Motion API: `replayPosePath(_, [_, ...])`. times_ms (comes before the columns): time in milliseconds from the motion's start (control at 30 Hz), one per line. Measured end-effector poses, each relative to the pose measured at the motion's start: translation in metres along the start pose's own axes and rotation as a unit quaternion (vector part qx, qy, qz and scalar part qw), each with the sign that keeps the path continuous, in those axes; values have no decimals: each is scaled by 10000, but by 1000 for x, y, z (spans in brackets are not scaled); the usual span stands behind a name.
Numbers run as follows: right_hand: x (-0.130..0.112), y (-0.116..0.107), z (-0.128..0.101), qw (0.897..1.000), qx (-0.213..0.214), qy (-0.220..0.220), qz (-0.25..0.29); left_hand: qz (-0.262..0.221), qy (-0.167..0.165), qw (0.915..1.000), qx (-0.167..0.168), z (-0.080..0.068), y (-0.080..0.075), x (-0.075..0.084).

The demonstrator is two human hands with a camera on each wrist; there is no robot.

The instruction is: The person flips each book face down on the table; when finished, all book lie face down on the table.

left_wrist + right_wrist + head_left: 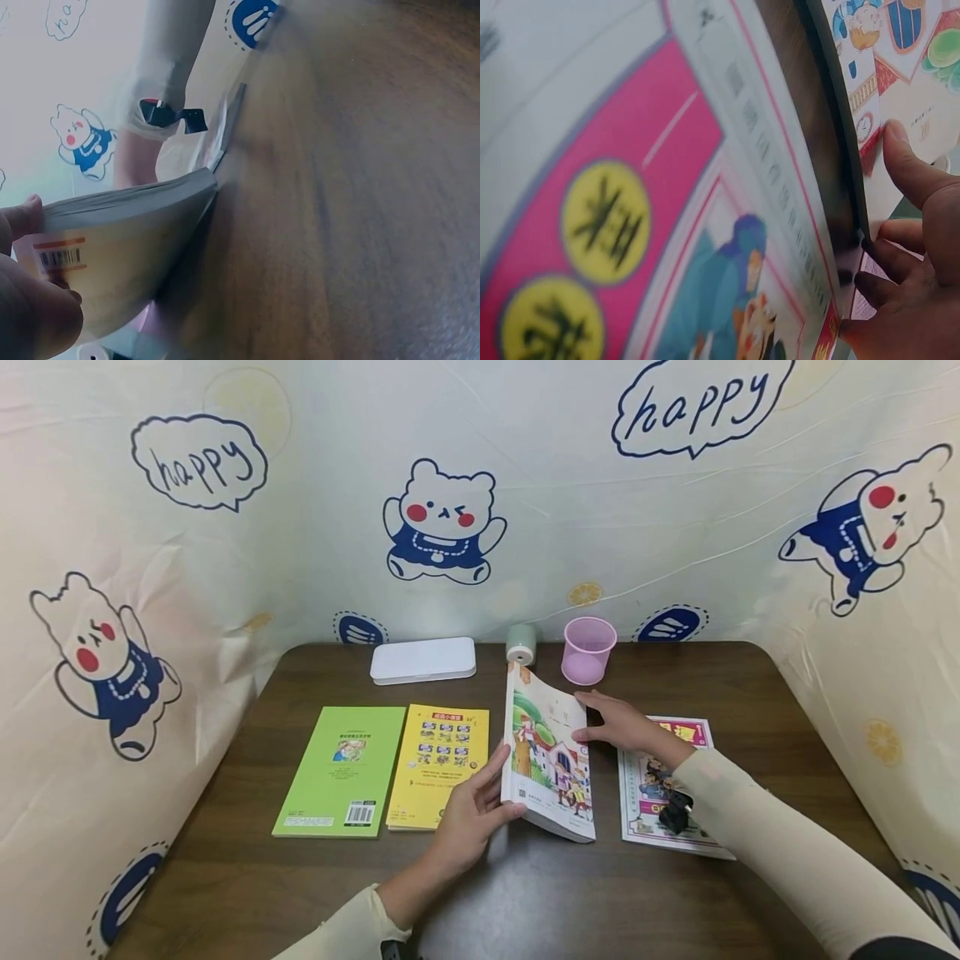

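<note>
- My left hand (468,814) grips the illustrated book's (551,752) left edge, tilting it up off the table (225,877).
- My right hand (618,724) pinches its right edge, beside the pink-topped magazine (660,777).

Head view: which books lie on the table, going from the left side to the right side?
green book → yellow book → tilted picture book, held by the left hand and the right hand → pink-topped book lying flat
</note>
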State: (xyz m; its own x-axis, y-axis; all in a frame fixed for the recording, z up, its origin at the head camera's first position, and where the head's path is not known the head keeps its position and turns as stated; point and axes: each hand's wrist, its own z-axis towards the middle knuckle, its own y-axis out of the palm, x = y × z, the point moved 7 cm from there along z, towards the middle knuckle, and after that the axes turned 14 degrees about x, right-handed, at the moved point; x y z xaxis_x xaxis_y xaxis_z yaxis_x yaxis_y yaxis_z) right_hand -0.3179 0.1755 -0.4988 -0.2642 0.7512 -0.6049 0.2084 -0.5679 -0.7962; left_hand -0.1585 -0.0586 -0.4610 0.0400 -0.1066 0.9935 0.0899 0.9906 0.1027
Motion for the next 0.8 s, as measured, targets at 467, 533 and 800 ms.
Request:
replayPosePath(467, [-25, 2, 8, 9984, 40, -274, 485, 301, 595, 9977, 143, -6, -1, 21])
replayPosePath(533, [-29, 3, 9, 9976, 56, -290, 633, 338, 664, 9971, 154, -8, -1, 24])
replayPosePath(800, [-51, 1, 13, 9880, 86, -358, 1501, 469, 1175, 9920, 29, -13, 3, 36])
